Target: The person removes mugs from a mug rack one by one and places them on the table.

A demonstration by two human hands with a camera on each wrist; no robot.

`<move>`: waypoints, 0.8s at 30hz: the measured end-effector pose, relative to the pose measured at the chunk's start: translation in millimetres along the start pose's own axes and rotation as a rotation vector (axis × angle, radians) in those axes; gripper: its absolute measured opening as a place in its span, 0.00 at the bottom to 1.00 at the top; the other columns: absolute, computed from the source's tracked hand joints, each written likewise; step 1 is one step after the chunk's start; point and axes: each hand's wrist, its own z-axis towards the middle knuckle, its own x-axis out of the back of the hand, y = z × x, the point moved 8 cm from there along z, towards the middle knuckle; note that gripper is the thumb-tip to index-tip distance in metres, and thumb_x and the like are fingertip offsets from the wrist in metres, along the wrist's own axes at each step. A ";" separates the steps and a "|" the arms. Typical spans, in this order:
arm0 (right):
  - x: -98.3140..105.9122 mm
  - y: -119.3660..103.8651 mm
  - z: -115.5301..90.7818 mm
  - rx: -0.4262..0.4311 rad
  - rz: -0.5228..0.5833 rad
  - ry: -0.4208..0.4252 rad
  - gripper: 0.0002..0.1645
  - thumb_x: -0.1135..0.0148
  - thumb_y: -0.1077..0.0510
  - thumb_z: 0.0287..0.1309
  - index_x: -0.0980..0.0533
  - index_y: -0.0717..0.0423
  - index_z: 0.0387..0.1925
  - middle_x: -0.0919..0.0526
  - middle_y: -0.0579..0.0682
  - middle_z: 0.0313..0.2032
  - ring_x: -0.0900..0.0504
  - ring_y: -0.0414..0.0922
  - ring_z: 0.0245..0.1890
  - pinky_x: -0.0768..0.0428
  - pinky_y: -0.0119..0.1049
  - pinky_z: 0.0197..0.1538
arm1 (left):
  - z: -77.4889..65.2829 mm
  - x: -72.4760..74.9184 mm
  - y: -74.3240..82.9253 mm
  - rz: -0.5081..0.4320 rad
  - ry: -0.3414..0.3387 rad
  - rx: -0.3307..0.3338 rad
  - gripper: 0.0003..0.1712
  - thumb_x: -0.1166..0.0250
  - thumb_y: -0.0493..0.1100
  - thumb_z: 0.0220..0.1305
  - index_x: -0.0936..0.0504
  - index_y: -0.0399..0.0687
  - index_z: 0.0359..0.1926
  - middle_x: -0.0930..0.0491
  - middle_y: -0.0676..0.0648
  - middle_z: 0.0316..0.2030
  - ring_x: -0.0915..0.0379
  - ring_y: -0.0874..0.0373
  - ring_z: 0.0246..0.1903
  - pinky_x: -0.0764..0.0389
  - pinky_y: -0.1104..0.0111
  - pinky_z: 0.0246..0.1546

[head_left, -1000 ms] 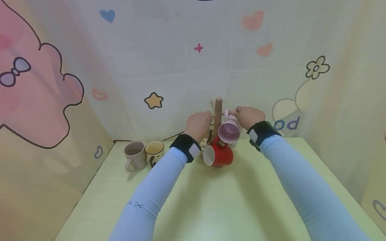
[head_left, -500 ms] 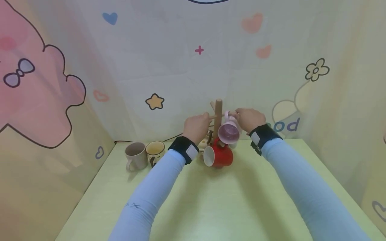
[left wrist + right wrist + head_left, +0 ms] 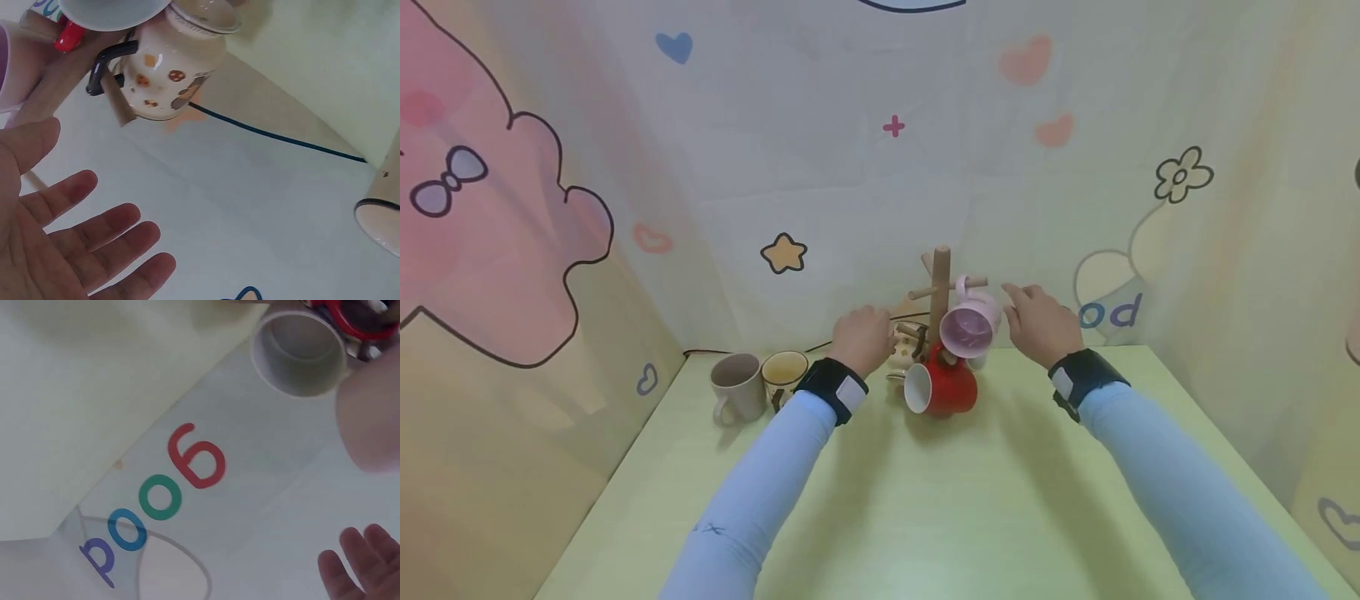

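A wooden mug tree [image 3: 941,293] stands at the back of the table. From an upper peg hangs a pink mug [image 3: 970,323], and a red mug [image 3: 951,387] hangs lower at the front. A cream mug with brown spots [image 3: 172,69] hangs by its dark handle on the left side. In the right wrist view a white mug [image 3: 300,353] hangs behind. My left hand [image 3: 863,340], fingers spread and holding nothing, is just left of the tree. To the right of the pink mug, my right hand [image 3: 1043,323] is apart from it, fingers extended.
On the table [image 3: 940,517] at the left stand a grey-beige mug [image 3: 739,388] and a cream mug with a dark handle [image 3: 786,372], side by side. A printed curtain [image 3: 850,183] hangs close behind the tree.
Both hands have let go of the mug tree's upper pegs and moved apart, the left one to the left and down, the right one to the right. The pink mug stays hanging on its peg.
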 end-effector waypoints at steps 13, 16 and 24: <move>-37.6 -0.6 -10.3 0.107 0.045 0.037 0.62 0.19 0.54 0.44 0.47 0.62 0.74 0.40 0.69 0.69 0.35 0.68 0.65 0.33 0.62 0.62 | -17.4 -36.2 -9.7 0.029 -0.052 -0.024 0.25 0.32 0.55 0.65 0.21 0.44 0.54 0.20 0.42 0.41 0.21 0.48 0.41 0.18 0.57 0.37; -41.5 -3.1 -10.6 0.118 0.069 0.070 0.66 0.16 0.52 0.39 0.47 0.61 0.74 0.39 0.66 0.70 0.34 0.66 0.65 0.33 0.62 0.62 | -20.9 -43.0 -9.0 0.037 -0.043 -0.052 0.25 0.31 0.55 0.63 0.20 0.42 0.53 0.19 0.43 0.40 0.21 0.49 0.40 0.18 0.59 0.37; -44.3 -16.9 -9.1 0.172 0.103 0.116 0.66 0.15 0.55 0.36 0.45 0.61 0.73 0.37 0.63 0.70 0.35 0.63 0.67 0.33 0.60 0.63 | -28.3 -61.3 -14.5 -0.013 -0.162 -0.016 0.31 0.33 0.57 0.64 0.24 0.42 0.60 0.22 0.39 0.49 0.22 0.46 0.47 0.18 0.56 0.40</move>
